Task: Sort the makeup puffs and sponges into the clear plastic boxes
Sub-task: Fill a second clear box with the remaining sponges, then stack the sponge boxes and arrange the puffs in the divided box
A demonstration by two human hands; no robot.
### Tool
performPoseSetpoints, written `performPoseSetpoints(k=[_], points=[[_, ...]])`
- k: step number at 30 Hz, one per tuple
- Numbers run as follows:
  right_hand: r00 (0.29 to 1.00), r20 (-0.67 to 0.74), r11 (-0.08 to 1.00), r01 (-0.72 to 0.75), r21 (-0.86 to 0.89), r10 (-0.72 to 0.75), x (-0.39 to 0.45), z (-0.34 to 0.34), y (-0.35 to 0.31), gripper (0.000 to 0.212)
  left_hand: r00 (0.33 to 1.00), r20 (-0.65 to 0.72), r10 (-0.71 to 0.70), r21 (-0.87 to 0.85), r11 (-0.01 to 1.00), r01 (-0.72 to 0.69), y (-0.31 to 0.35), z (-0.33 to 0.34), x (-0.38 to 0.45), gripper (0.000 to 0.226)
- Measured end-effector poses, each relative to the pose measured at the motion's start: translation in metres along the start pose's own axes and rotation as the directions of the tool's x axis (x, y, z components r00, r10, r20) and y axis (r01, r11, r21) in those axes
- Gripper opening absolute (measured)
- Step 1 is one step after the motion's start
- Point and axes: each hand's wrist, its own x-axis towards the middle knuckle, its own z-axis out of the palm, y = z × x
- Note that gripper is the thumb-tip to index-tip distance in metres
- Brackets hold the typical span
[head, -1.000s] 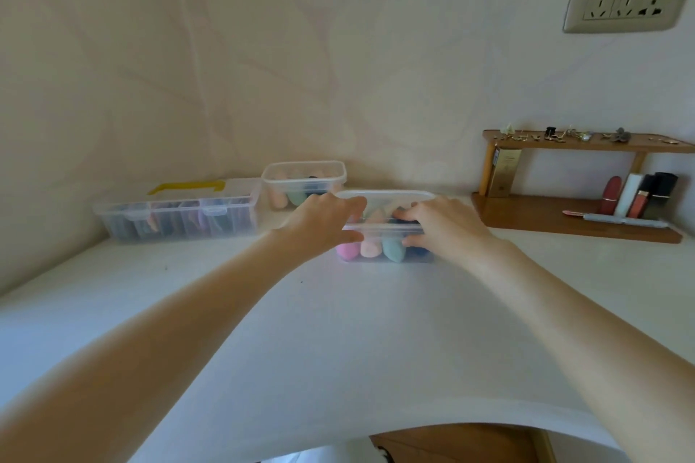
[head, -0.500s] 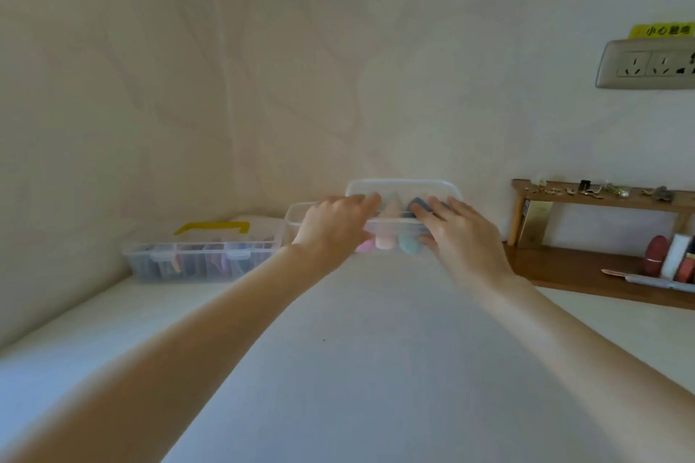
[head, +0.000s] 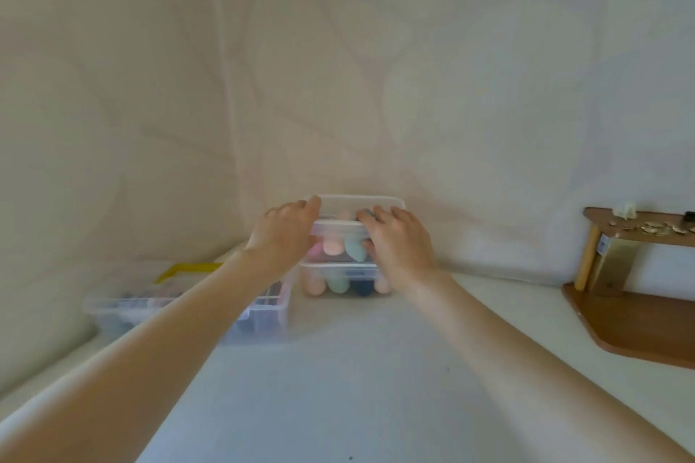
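Two clear plastic boxes are stacked against the back wall. The upper box holds pink, peach and teal sponges and has a clear lid. It rests on the lower box, where peach, green and dark sponges show through the wall. My left hand grips the upper box's left end, fingers over the lid. My right hand grips its right end the same way.
A long clear organiser with a yellow handle lies left of the stack, partly behind my left forearm. A wooden shelf with small trinkets stands at the right. The white tabletop stretches toward me.
Both hands lifted the sponge box off the table, carried it back and left, and set it on top of the other clear box near the wall.
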Motion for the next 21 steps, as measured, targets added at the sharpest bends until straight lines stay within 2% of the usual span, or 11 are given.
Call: performPoseSetpoints(k=[2, 3, 4, 6, 7, 8, 10, 12, 15, 19, 21], points=[[0.992, 0.125, 0.986, -0.048, 0.161, 0.028, 0.002, 0.001, 0.018, 0.073, 0.998, -0.045, -0.04, -0.068, 0.997, 0.037, -0.004, 0.007, 0.003, 0.048], [0.976, 0.193, 0.939, -0.155, 0.307, 0.098, -0.001, -0.003, 0.027, 0.08, 0.994, -0.058, -0.091, -0.138, 0.987, 0.082, -0.005, 0.008, 0.001, 0.052], [0.952, 0.233, 0.845, -0.287, 0.451, 0.198, -0.005, -0.004, 0.036, 0.087, 0.985, -0.065, -0.16, -0.226, 0.964, 0.142, -0.007, 0.01, -0.001, 0.053], [0.851, 0.398, 0.565, -0.526, 0.636, 0.344, -0.016, -0.002, 0.047, 0.095, 0.961, -0.009, -0.275, -0.324, 0.91, 0.258, -0.011, 0.015, -0.009, 0.044], [0.789, 0.507, 0.471, -0.615, 0.633, 0.348, -0.023, -0.001, 0.045, 0.097, 0.959, 0.056, -0.278, -0.289, 0.915, 0.282, -0.013, 0.019, -0.012, 0.04], [0.743, 0.582, 0.437, -0.667, 0.603, 0.331, -0.028, 0.003, 0.039, 0.095, 0.956, 0.133, -0.26, -0.234, 0.93, 0.285, -0.018, 0.025, -0.015, 0.038], [0.742, 0.569, 0.459, -0.669, 0.585, 0.355, -0.028, 0.009, 0.025, 0.079, 0.953, 0.233, -0.195, -0.182, 0.954, 0.24, -0.02, 0.031, -0.017, 0.04], [0.768, 0.509, 0.523, -0.639, 0.564, 0.389, -0.02, 0.006, 0.008, 0.064, 0.943, 0.31, -0.118, -0.23, 0.953, 0.195, -0.024, 0.031, -0.016, 0.041], [0.784, 0.473, 0.646, -0.609, 0.46, 0.403, -0.009, 0.008, -0.009, 0.057, 0.93, 0.365, -0.053, -0.326, 0.928, 0.181, -0.031, 0.029, -0.016, 0.034], [0.781, 0.487, 0.614, -0.616, 0.494, 0.391, 0.005, 0.021, -0.024, 0.056, 0.957, 0.291, -0.02, -0.407, 0.902, 0.142, -0.049, 0.029, -0.015, 0.029], [0.78, 0.513, 0.561, -0.619, 0.55, 0.358, 0.014, 0.024, -0.033, 0.049, 0.961, 0.273, -0.035, -0.461, 0.872, 0.163, -0.064, 0.028, -0.013, 0.027]])
